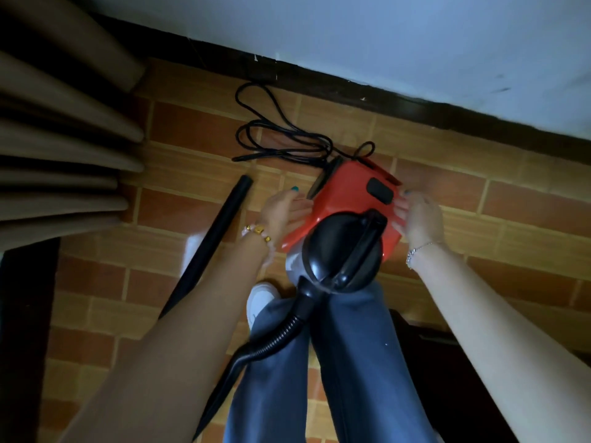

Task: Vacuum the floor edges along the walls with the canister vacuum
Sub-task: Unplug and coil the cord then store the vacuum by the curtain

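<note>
Bracing canister vacuum (348, 199) between flat-fingered left hand (281, 212) and right hand (420, 219); rigid, probably slippery shell, top handle (364, 243) looks surer

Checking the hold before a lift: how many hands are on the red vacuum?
2. The left hand touches the left side of the red vacuum; the right hand touches its right side. No other hand shows.

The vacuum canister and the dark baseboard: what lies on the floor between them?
The head view shows a loosely tangled black power cord lying there.
</note>
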`<state>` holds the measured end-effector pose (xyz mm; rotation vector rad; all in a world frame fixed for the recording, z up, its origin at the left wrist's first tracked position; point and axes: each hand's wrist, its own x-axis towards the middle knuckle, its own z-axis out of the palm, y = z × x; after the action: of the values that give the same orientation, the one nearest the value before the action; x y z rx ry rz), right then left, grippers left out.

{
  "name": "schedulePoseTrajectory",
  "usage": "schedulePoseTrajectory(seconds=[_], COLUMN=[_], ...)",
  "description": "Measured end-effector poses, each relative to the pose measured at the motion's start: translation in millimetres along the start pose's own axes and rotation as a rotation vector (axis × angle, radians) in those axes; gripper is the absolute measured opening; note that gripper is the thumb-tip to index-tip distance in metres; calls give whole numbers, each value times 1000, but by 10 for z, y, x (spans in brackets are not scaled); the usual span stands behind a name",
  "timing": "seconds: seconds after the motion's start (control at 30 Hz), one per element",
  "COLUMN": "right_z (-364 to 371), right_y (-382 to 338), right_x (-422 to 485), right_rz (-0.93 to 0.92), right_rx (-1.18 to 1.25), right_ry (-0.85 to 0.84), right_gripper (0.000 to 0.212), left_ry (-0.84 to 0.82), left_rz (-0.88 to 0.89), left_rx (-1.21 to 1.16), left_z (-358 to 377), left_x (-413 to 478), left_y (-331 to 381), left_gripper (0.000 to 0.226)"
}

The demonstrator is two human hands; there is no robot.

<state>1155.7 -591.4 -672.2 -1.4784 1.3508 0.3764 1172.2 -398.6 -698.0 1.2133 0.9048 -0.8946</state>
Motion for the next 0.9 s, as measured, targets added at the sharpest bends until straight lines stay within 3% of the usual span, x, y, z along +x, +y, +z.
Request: schedulePoseTrajectory(seconds=[0.07,0.17,0.27,0.4,0.7,0.9], right_z=[-75,-45,109,275,476,496], right_y=[125,299,425,457,-98,-448], right_x=[-165,-447,-531,-421,25,326], right_rz=[174,351,376,269,-18,-93], right_rx=[48,145,289,267,118,-272], right_ry=[9,-204,-269,-175,-189,-189], right_gripper=[38,46,30,15,18,18], left_ry=[54,144,194,218,277,312], left_rz=[52,101,81,23,-65,-55], left_rx=[14,88,139,168,119,73], left_z=[-66,-244,-498,-880,-1278,-1334], left_x=[-133,-266,-353,-403,-349,-311], left_y=[-50,-129,-253,-596,-1240,-1180], left_gripper=[20,28,30,32,33,33])
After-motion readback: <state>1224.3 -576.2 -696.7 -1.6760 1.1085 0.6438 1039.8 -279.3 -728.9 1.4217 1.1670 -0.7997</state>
